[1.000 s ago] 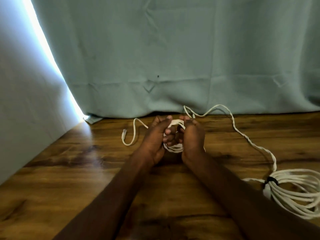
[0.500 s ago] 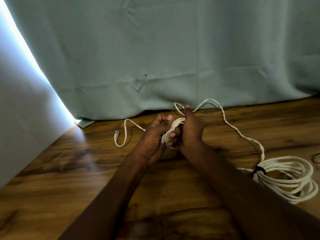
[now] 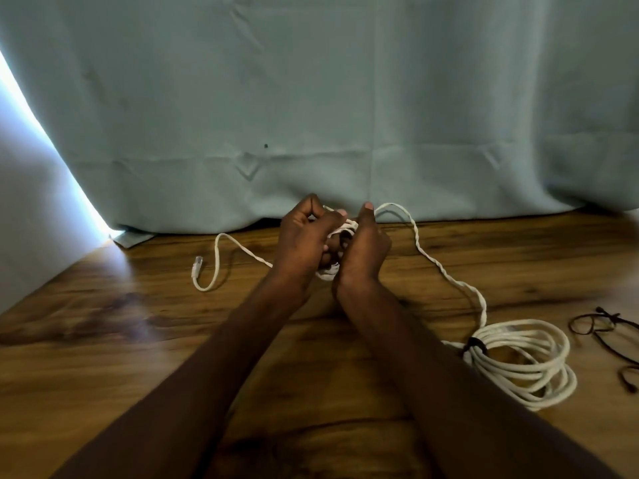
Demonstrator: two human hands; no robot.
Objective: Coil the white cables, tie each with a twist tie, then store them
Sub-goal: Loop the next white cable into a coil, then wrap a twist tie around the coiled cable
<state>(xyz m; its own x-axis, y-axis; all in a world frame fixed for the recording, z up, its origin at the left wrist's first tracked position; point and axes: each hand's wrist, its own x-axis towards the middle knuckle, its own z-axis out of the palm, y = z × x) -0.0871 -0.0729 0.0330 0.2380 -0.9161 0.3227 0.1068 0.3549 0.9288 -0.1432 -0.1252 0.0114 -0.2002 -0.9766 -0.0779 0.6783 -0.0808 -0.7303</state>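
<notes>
Both hands up over the wood-grain counter [image 3: 103, 357], left hand [image 3: 304, 242] and right hand [image 3: 363, 252] each with the grip curled tight round a small bundle of thin white cable [image 3: 446, 271]. Its plug end [image 3: 197, 264] trails left. A finished coil [image 3: 525, 368], cinched by a dark tie [image 3: 475, 344], lies to the right, with spare ties [image 3: 608, 331] beside it.

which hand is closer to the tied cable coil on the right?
Right. The right hand is up beside the left hand, both with a grip on the small cable bundle; the tied cable coil lies on the right hand's side.
</notes>
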